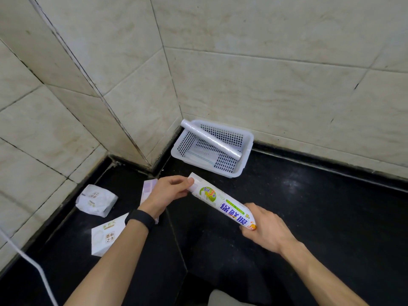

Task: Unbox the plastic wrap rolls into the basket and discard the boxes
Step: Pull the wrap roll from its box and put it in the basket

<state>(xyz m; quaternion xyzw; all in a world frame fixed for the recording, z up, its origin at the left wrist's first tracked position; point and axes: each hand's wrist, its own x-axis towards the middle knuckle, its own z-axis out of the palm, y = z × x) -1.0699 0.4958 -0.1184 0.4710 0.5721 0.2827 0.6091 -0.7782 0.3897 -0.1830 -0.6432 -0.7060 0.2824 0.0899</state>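
Observation:
I hold a long white plastic wrap box (223, 203) with blue lettering above the black counter, tilted from upper left to lower right. My left hand (169, 191) pinches its far end flap. My right hand (263, 226) grips its near end. A white perforated basket (247, 151) stands in the wall corner behind the box. One bare plastic wrap roll (210, 139) leans diagonally in the basket, its top end resting on the rim. Whether a roll is inside the held box is hidden.
Left of my arm lie a crumpled white package (96, 200), a flat white box (106, 236) and another pale box (147, 189) partly hidden by my left hand. A white cable (42, 272) runs along the lower left. Tiled walls enclose the corner.

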